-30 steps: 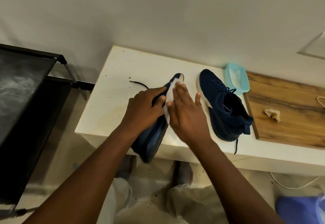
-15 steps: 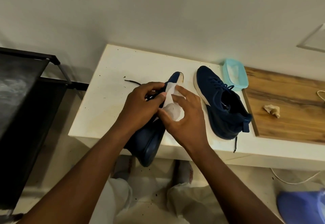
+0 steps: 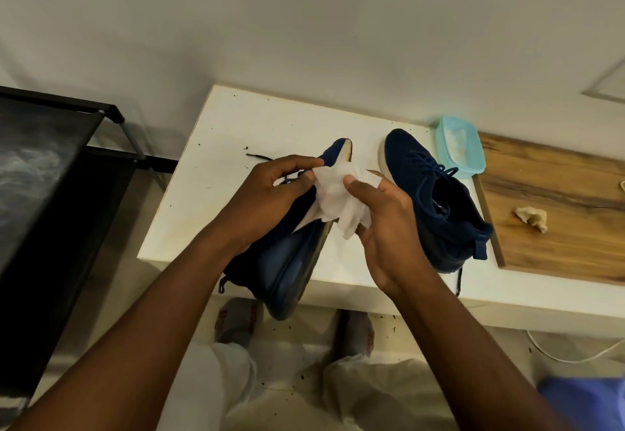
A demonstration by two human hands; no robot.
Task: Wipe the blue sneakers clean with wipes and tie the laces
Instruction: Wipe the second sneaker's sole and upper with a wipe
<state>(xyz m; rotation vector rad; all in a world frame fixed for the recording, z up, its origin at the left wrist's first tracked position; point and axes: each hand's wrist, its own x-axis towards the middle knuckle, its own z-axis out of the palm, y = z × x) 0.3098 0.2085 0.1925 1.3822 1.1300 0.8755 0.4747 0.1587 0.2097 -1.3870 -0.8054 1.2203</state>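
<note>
Over the near edge of the worktop (image 3: pixel 216 146), the left hand (image 3: pixel 267 200) has its grip curled round the upper of a sneaker (image 3: pixel 291 268), which is tilted on its side, sole facing right. The right hand (image 3: pixel 385 224) grip pinches a crumpled wipe (image 3: pixel 338 194) between thumb and fingers, just beside the left fingertips. A second sneaker (image 3: pixel 436 200) stands upright alongside, touching a teal tub (image 3: pixel 460 146).
</note>
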